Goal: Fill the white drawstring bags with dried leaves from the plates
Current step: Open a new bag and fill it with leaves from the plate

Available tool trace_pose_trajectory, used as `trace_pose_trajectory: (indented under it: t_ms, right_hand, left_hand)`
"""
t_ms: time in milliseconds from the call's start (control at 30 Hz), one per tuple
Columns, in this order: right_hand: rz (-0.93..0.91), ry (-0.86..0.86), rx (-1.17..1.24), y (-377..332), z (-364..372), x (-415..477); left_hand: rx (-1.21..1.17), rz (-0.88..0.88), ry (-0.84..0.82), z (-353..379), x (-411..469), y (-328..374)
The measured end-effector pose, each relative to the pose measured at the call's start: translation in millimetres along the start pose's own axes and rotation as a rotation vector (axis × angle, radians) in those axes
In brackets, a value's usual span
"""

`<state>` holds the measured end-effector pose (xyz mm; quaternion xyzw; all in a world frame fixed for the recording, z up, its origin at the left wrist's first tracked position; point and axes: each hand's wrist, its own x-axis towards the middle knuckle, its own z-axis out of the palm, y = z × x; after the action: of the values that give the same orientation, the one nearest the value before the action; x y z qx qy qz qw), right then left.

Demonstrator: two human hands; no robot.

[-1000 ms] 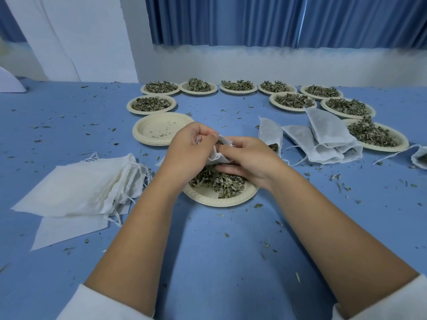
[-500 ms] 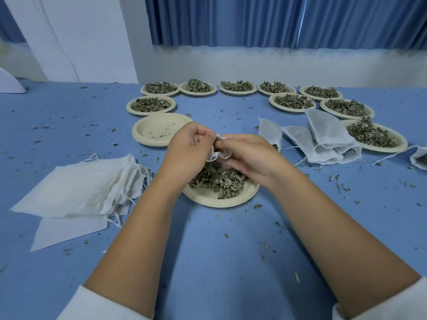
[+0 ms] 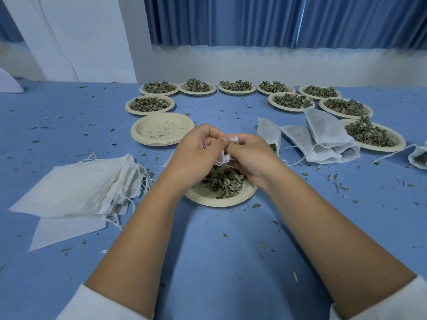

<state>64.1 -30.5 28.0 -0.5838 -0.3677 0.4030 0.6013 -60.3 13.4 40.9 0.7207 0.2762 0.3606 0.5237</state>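
- holding a white drawstring bag (image 3: 222, 158) between left hand (image 3: 196, 151) and right hand (image 3: 251, 155), both clamped on its cloth, just above the near plate (image 3: 221, 200) of dried leaves (image 3: 223, 183).
- cannot tell how full: mostly hidden behind the fingers.
- spread the mouth wide with the left fingers and feed small pinches in with the right.
- work low over the plate to catch spills there, not on the blue table (image 3: 208, 262).
- stop short of the brim, leaving slack to pull the string, then lay it with the filled bags (image 3: 323, 137) to the right.
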Motion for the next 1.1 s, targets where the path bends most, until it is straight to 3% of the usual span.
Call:
trace_pose_trajectory:
  t_ms: [167, 267, 500, 667, 967, 1100]
  right_hand:
    - [0.177, -0.139, 0.238, -15.5, -10.0, 0.7]
    - [0.191, -0.154, 0.209, -13.9, -12.0, 0.7]
    - [0.053, -0.076, 0.135, -6.9, -12.7, 3.0]
    - [0.083, -0.054, -0.049, -3.3, -12.7, 3.8]
    - [0.130, -0.290, 0.173, -2.8, -12.8, 3.9]
    - [0.072, -0.210, 0.094, -0.7, -11.8, 5.6]
  left_hand:
    - [0.005, -0.023, 0.169, -9.0, 3.8, -2.4]
    - [0.004, -0.028, 0.189, -11.6, 4.5, -2.2]
    - [-0.050, -0.029, 0.109, -9.1, 1.4, 3.1]
    - [-0.028, -0.015, 0.077, -6.3, -0.8, 5.7]
    - [-0.073, -0.015, -0.018, -1.4, -4.5, 9.2]
    - [-0.073, -0.020, -0.066, 1.3, -6.1, 10.6]
